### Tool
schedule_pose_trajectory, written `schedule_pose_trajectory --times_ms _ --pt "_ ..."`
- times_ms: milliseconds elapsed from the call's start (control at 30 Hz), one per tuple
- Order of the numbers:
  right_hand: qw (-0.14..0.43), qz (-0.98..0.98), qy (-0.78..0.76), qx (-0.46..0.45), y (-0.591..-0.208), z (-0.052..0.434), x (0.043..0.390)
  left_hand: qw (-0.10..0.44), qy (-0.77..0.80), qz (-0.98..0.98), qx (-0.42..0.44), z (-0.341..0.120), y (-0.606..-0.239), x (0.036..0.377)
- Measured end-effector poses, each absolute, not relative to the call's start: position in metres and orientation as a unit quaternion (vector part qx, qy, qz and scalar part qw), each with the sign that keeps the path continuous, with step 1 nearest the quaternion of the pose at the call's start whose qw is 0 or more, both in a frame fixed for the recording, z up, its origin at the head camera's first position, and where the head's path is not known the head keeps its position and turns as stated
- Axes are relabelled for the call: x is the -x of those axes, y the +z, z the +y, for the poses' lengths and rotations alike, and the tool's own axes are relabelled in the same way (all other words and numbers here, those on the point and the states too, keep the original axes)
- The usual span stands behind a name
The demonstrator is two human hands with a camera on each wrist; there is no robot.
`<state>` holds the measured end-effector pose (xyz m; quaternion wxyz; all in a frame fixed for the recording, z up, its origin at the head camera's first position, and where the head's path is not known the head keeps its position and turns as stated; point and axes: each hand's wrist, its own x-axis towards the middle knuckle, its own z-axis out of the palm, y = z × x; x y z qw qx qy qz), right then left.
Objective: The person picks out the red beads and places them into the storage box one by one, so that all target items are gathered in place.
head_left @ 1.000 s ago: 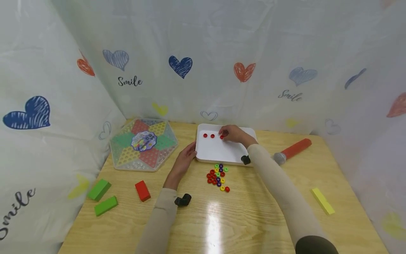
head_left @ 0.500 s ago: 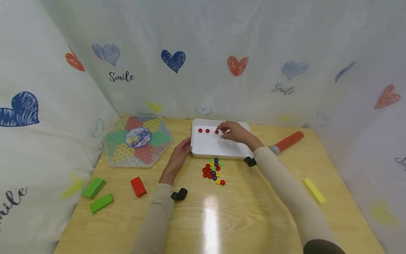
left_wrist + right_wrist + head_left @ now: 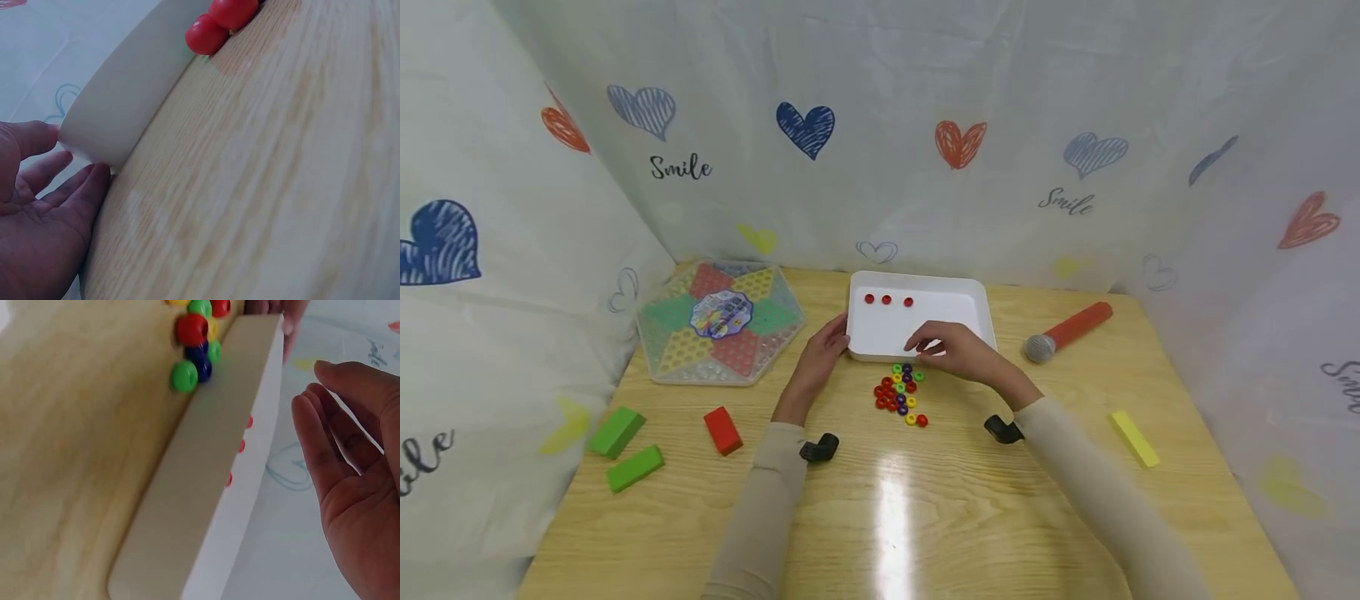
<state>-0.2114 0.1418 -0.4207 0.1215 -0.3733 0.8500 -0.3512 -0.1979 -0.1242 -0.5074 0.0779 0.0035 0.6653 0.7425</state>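
"Smile" marks the curtain [image 3: 880, 192], the head view alone shows a board [image 3: 741, 352] with a seemingly illegible label [image 3: 721, 314], and the left hand [image 3: 821, 357] lays relaxed fingers against the white tray [image 3: 947, 310] holding three red beads [image 3: 887, 299], the right hand [image 3: 957, 350] above it empty, fingertips parted.

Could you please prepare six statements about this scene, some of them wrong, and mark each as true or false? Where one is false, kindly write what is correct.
1. Three red beads lie inside the white tray. True.
2. The right hand pinches a red bead. False: it holds nothing.
3. The left hand touches the tray. True.
4. The loose beads in front of the tray are all red. False: green, yellow and dark blue ones are among them.
5. The microphone lies left of the tray. False: it lies to the right.
6. Two green blocks lie left of the red block. True.
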Motion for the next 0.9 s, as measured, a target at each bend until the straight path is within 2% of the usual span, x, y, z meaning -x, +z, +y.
schedule_pose_trajectory --times_ms 333,900 --pt "0.157 0.854 -0.333 0.368 -0.448 0.144 0.183 0.078 0.748 0.659 0.004 -0.123 -0.506 0.198" --pt "0.113 0.87 -0.289 0.383 -0.473 0.143 0.18 0.086 0.747 0.66 0.005 -0.124 -0.508 0.2"
